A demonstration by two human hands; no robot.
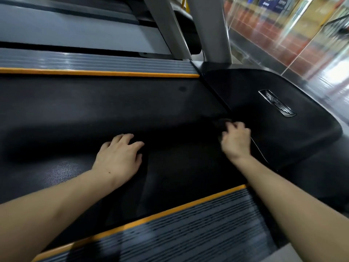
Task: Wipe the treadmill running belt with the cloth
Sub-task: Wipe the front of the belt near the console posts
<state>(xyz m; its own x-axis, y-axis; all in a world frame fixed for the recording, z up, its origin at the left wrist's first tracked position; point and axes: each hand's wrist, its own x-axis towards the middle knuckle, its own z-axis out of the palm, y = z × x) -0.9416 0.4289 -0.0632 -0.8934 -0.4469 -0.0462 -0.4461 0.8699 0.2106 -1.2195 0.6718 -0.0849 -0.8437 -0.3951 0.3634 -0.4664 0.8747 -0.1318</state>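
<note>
I can barely separate the dark cloth (pixel 220 123) from the black belt (pixel 94 110) under my right hand (pixel 235 139). The glass wall (pixel 283 25) beyond is smeared by blur.

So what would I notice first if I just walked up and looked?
Probably the two bare hands in the middle: the left hand lies flat on the black belt, and the right hand curls around a dark cloth by the hood. Next, the orange stripes along both sides of the belt.

Grey upright post (pixel 209 29), black motor cover (pixel 264 129) with silver emblem (pixel 276 103), neighbouring treadmill deck (pixel 66 33), glass wall (pixel 294 35)
</note>
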